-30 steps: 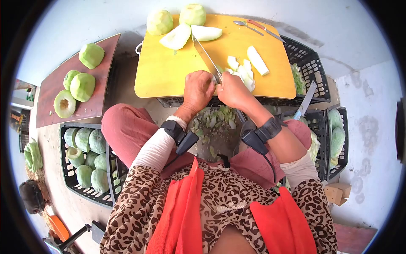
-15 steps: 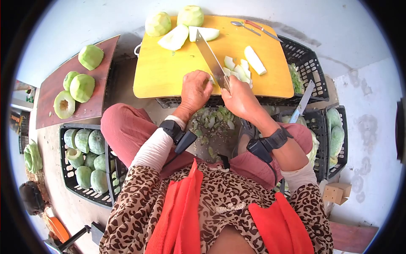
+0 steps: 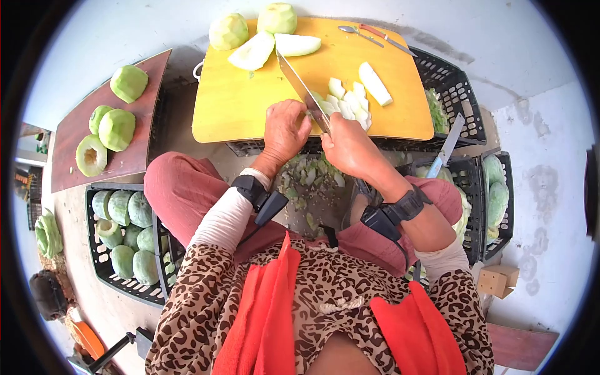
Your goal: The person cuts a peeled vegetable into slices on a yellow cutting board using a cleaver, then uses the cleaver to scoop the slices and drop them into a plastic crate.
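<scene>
My right hand (image 3: pixel 350 145) is wrapped around the handle of a broad kitchen knife (image 3: pixel 299 84), its blade slanting away to the upper left over the yellow board (image 3: pixel 250 103). Close by the blade's left side is my left hand (image 3: pixel 286 130), fingers curled on a small pale melon piece (image 3: pixel 308 114), mostly hidden by the fingers. White melon slices (image 3: pixel 350 103) lie in a cluster just right of the blade. Farther right rests a long melon wedge (image 3: pixel 375 83). Two cut melon pieces (image 3: pixel 253 51) and two peeled melons (image 3: pixel 277 19) sit at the board's far edge.
A spoon (image 3: pixel 350 29) and a red-handled knife (image 3: pixel 375 32) lie at the board's far right. On the left, a brown board (image 3: pixel 69 137) bears peeled melons; below it a black crate (image 3: pixel 128 289) holds unpeeled ones. Another knife (image 3: pixel 447 150) leans at right. Peelings (image 3: pixel 309 178) litter the floor.
The knife and both hands have shifted slightly left in view, along with the whole scene. More of the slices beside the blade now show. Both hands keep their hold.
</scene>
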Tool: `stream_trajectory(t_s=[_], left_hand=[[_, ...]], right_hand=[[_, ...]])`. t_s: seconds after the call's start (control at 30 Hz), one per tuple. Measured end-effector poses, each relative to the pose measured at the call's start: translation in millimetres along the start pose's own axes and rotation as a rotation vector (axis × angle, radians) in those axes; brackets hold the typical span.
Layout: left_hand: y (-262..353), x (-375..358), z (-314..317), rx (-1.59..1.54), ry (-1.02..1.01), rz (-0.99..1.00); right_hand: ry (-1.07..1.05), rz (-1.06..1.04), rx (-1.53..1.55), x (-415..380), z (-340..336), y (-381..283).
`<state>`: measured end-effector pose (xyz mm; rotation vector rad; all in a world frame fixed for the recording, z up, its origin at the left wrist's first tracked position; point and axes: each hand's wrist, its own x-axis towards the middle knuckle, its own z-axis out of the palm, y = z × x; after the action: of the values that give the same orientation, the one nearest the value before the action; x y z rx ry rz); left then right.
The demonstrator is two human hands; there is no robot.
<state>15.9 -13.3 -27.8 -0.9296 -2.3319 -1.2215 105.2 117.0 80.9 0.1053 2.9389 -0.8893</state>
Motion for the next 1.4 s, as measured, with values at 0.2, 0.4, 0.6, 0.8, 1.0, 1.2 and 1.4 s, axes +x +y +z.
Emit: stream_trajectory(t_s=[0.2, 0.4, 0.6, 0.8, 1.0, 1.2, 1.4], left_hand=[[-0.9, -0.3, -0.2, -0.007, 0.012, 0.01], [-2.7, -0.8, -0.7, -0.026, 0.016, -0.003], [2.8, 2.3, -3.4, 0.06, -0.09, 0.046], [8.3, 3.0, -7.0, 0.088, -0.104, 0.068], [5.9, -1.0, -2.5, 0.063, -0.083, 0.084], [16.3, -11.6, -16.1, 0.078, -0.121, 0.149], [16.3, -63.1, -33.5, 0.228, -0.82, 0.247]], right_hand=[[-0.052, 0.013, 0.0, 5.0, -0.3, 2.4], [-0.094, 0.031, -0.037, 12.6, 7.0, 0.3], [-0.027, 0.025, -0.081, 36.6, 21.3, 6.1], [0.013, 0.05, -0.006, 31.3, 16.8, 18.2], [0.198, 0.026, 0.189, 31.7, -2.6, 47.0], [0.266, 0.037, 0.368, 22.9, -31.3, 55.6], [0.248, 0.064, 0.598, 2.4, -54.2, 50.1]])
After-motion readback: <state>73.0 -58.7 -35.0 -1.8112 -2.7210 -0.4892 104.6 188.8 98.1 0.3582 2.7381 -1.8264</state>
